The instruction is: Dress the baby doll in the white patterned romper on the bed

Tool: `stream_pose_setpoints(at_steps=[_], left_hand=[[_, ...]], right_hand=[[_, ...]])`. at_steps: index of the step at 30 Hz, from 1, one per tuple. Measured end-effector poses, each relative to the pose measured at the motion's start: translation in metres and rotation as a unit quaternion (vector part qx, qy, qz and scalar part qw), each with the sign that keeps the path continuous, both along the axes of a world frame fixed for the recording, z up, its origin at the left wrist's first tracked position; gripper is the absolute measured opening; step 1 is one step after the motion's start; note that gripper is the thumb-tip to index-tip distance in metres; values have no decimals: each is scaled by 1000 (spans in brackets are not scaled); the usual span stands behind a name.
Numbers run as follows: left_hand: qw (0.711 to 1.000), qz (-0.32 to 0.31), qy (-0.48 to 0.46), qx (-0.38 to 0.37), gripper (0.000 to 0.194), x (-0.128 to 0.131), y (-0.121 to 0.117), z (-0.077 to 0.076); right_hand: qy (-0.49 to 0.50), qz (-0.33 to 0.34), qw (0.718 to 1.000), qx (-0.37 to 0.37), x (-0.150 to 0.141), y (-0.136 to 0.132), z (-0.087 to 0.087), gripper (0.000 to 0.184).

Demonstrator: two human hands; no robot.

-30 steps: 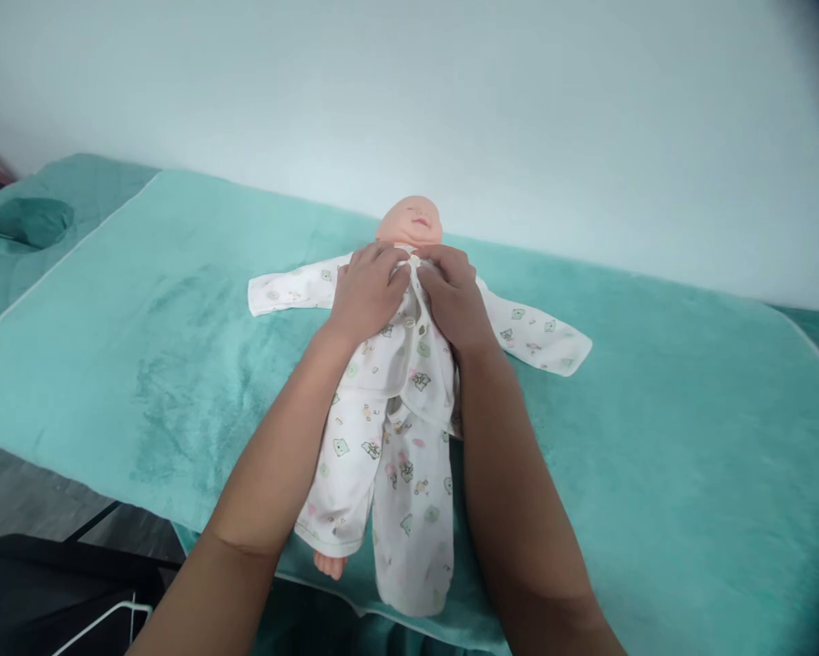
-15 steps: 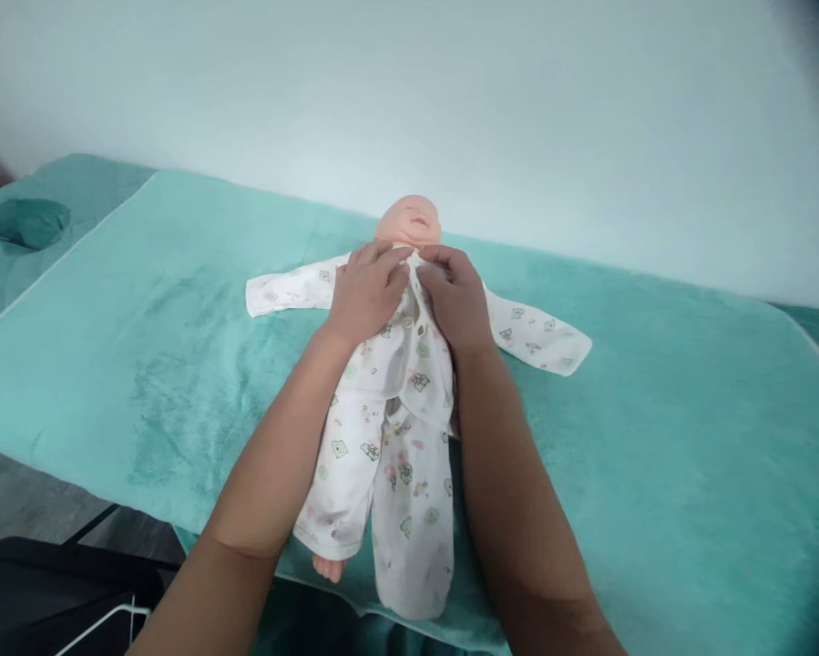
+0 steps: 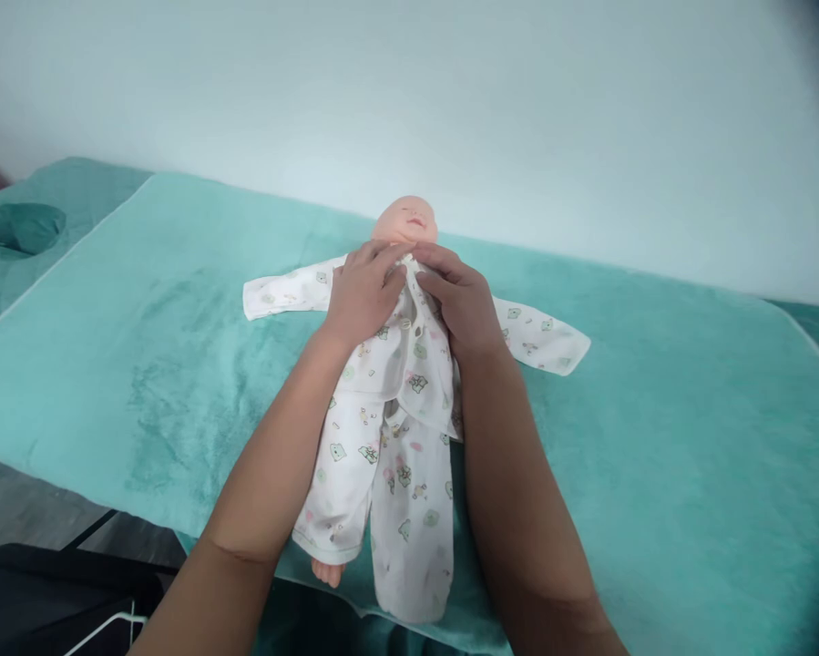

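Observation:
A baby doll [image 3: 404, 219] lies on its back, its head toward the wall. It wears a white printed baby shirt [image 3: 419, 364] and matching trousers [image 3: 413, 510]. My left hand [image 3: 363, 292] rests on the chest, its fingers closed on the shirt's edge just below the neck. Beside it, my right hand [image 3: 462, 293] pinches the opposite edge at the collar, thumb and fingers together. The fingertips of both hands nearly meet there. Below them the shirt front hangs partly apart, with a small fastener showing. Both sleeves lie spread outward. One foot [image 3: 328, 572] pokes from a trouser leg.
A green plush cover [image 3: 655, 437] lies over the table, which stands against a pale wall [image 3: 409, 91]. A darker green padded piece with a hollow [image 3: 19, 228] is at the far left. Something black [image 3: 54, 592] with a white wire stands at the lower left.
My right hand has shifted slightly, its fingers reaching a little further toward the middle of the collar. My left hand stays nearly still. The doll keeps its place.

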State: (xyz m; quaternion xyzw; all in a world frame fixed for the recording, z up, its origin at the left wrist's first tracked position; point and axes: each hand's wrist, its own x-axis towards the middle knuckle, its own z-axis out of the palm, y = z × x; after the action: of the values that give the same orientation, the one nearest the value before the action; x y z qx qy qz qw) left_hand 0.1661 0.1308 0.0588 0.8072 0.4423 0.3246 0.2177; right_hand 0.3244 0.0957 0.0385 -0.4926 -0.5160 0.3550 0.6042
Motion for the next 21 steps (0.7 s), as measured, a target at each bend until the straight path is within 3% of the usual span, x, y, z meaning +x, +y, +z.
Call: stream_pose_setpoints(at_steps=[5,12,21], left_hand=[[999,-8,-43,5,38,0,1,-1],[999,9,-32,7,33,1,4,-5],[999,0,-32,11,37,0,1,-2]], right_hand=[[-45,-48,998,6,-6,0,4,27],[-82,-183,980,18,-9,4,-1,24],[-190,-211,956,69,-11,2,-1,37]])
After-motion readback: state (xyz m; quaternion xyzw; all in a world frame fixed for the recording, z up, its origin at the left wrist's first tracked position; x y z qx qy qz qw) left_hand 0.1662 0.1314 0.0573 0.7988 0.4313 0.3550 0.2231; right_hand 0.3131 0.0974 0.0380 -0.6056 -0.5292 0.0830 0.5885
